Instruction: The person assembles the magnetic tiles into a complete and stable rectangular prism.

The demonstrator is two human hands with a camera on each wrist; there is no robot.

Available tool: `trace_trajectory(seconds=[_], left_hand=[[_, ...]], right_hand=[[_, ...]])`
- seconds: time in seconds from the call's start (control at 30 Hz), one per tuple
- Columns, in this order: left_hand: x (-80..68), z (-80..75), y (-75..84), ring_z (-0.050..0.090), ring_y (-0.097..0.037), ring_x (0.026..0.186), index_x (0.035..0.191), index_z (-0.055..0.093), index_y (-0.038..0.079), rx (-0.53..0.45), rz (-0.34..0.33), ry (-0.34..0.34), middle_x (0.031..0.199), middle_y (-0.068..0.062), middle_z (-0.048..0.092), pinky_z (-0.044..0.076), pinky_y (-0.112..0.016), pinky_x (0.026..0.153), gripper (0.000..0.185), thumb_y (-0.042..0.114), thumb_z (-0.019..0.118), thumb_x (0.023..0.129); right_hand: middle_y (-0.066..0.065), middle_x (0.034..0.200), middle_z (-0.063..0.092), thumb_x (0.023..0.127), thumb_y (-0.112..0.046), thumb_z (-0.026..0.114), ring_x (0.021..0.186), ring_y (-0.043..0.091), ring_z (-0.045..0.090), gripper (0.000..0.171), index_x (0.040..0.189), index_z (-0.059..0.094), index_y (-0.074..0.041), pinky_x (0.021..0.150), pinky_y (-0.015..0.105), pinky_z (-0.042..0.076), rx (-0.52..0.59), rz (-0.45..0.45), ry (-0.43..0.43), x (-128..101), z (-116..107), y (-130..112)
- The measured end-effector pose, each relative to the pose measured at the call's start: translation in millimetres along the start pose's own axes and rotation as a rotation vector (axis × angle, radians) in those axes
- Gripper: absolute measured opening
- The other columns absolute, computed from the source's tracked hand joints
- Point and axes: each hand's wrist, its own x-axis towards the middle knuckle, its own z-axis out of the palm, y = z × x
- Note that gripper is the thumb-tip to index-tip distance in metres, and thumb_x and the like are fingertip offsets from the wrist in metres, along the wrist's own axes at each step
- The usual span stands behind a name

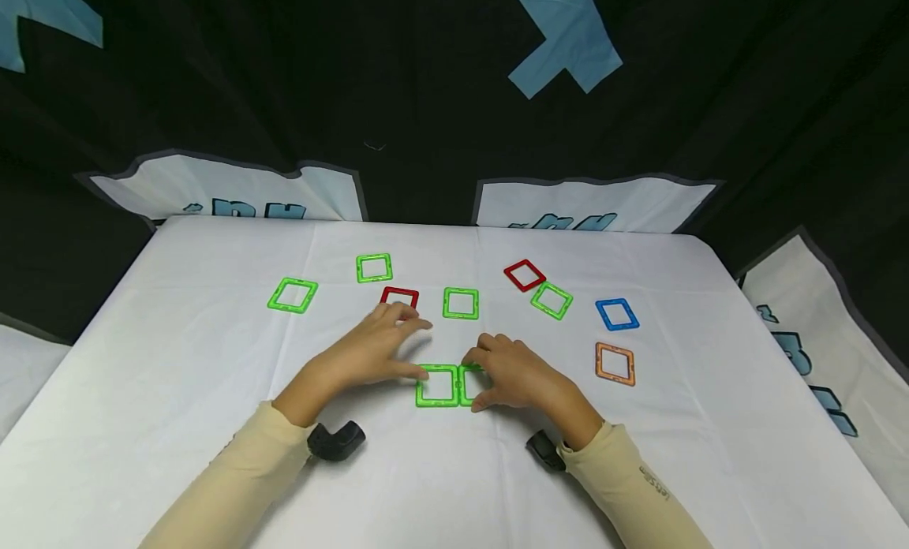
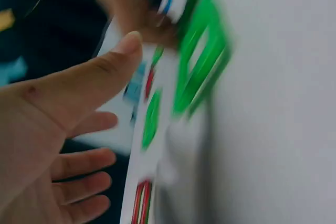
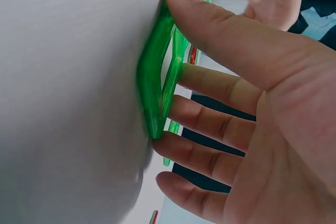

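Two green square frames [image 1: 454,385] are lying edge to edge on the white tablecloth [image 1: 177,360] near the person; they look like light, stiff, hollow plastic tiles, probably smooth enough to slide on the cloth, so the outer bars seem the best place to take hold. The right hand [image 1: 521,375] is gripping the right-hand frame, thumb and curled fingertips pressing on its rim, while the left hand [image 1: 369,352] is hovering just beside the left-hand frame with fingers spread and relaxed, the thumb tip near or touching its corner and holding nothing.
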Motion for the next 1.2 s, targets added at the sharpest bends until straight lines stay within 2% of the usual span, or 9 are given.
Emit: trace_trajectory(seconds=[0.1, 0.27, 0.47, 0.57, 0.7, 0.87, 0.97, 1.03, 1.2], left_hand=[[-0.9, -12.2, -24.8, 0.036, -0.033, 0.12, 0.129, 0.05, 0.01, -0.039, -0.103, 0.048, 0.129, -0.014, 0.043, 0.033, -0.05, 0.101, 0.068, 0.039, 0.074, 0.073], [-8.4, -23.8, -68.2, 0.026, -0.039, 0.128, 0.134, 0.043, 0.008, -0.034, -0.274, 0.079, 0.137, -0.019, 0.034, 0.027, -0.059, 0.103, 0.068, 0.036, 0.07, 0.078], [-18.5, -31.8, -102.8, 0.02, -0.047, 0.13, 0.136, 0.039, 0.002, 0.005, -0.408, 0.086, 0.142, -0.026, 0.028, 0.016, -0.062, 0.106, 0.067, 0.032, 0.065, 0.082], [-23.7, -36.6, -112.9, 0.015, -0.048, 0.132, 0.138, 0.034, 0.0, -0.004, -0.433, 0.06, 0.144, -0.028, 0.022, 0.014, -0.065, 0.105, 0.069, 0.032, 0.063, 0.084], [-32.7, -42.1, -124.6, 0.015, -0.049, 0.132, 0.139, 0.031, -0.002, -0.044, -0.428, 0.024, 0.146, -0.028, 0.019, 0.014, -0.067, 0.103, 0.067, 0.03, 0.059, 0.087], [-37.1, -43.3, -130.0, 0.017, -0.049, 0.132, 0.141, 0.027, -0.001, -0.098, -0.426, -0.04, 0.146, -0.027, 0.019, 0.017, -0.064, 0.104, 0.068, 0.027, 0.058, 0.088], [-38.6, -42.2, -129.7, 0.024, -0.05, 0.127, 0.141, 0.029, 0.001, -0.046, -0.434, -0.056, 0.144, -0.026, 0.024, 0.023, -0.065, 0.101, 0.066, 0.027, 0.059, 0.087], [-39.7, -41.5, -128.5, 0.029, -0.051, 0.122, 0.139, 0.032, 0.002, 0.024, -0.436, -0.056, 0.141, -0.026, 0.029, 0.027, -0.066, 0.098, 0.064, 0.029, 0.058, 0.088], [-40.4, -39.7, -119.1, 0.041, -0.049, 0.108, 0.137, 0.039, 0.005, 0.167, -0.413, -0.057, 0.128, -0.025, 0.041, 0.038, -0.062, 0.088, 0.066, 0.042, 0.059, 0.085]], right_hand=[[0.001, 0.105, 0.053, 0.066, -0.037, 0.079, 0.096, 0.017, 0.047, 0.057, 0.115, 0.061, -0.013, 0.083, 0.034, 0.041, 0.0, -0.005, 0.006, -0.5, -0.1, 0.0], [0.001, 0.105, 0.053, 0.067, -0.038, 0.079, 0.095, 0.018, 0.046, 0.058, 0.115, 0.061, -0.013, 0.082, 0.034, 0.041, 0.001, -0.011, 0.01, -0.7, 0.6, 0.4], [0.0, 0.106, 0.052, 0.066, -0.037, 0.079, 0.097, 0.017, 0.046, 0.058, 0.115, 0.061, -0.014, 0.085, 0.034, 0.041, 0.017, 0.0, 0.008, -1.0, 0.8, 0.4], [0.0, 0.106, 0.052, 0.066, -0.037, 0.08, 0.098, 0.017, 0.045, 0.058, 0.115, 0.061, -0.013, 0.085, 0.033, 0.041, 0.026, 0.001, 0.01, -1.2, 1.1, 0.7], [0.0, 0.107, 0.052, 0.066, -0.037, 0.079, 0.098, 0.017, 0.045, 0.058, 0.116, 0.06, -0.014, 0.085, 0.033, 0.041, 0.028, -0.004, 0.007, -0.4, 1.7, 0.9], [0.0, 0.107, 0.052, 0.066, -0.037, 0.079, 0.098, 0.017, 0.045, 0.058, 0.116, 0.06, -0.014, 0.084, 0.033, 0.041, 0.02, -0.001, 0.006, -1.8, 0.6, 2.8], [0.0, 0.106, 0.052, 0.067, -0.036, 0.079, 0.097, 0.017, 0.045, 0.057, 0.116, 0.06, -0.014, 0.083, 0.033, 0.041, 0.023, -0.006, 0.006, -1.4, 0.6, 2.5], [0.0, 0.106, 0.052, 0.067, -0.037, 0.079, 0.096, 0.017, 0.045, 0.057, 0.116, 0.06, -0.013, 0.083, 0.033, 0.041, 0.028, -0.014, 0.005, -0.9, 0.9, 2.0], [0.0, 0.106, 0.051, 0.068, -0.038, 0.078, 0.097, 0.017, 0.045, 0.058, 0.117, 0.059, -0.013, 0.084, 0.033, 0.042, 0.02, -0.012, 0.003, -1.0, 1.8, 2.8]])
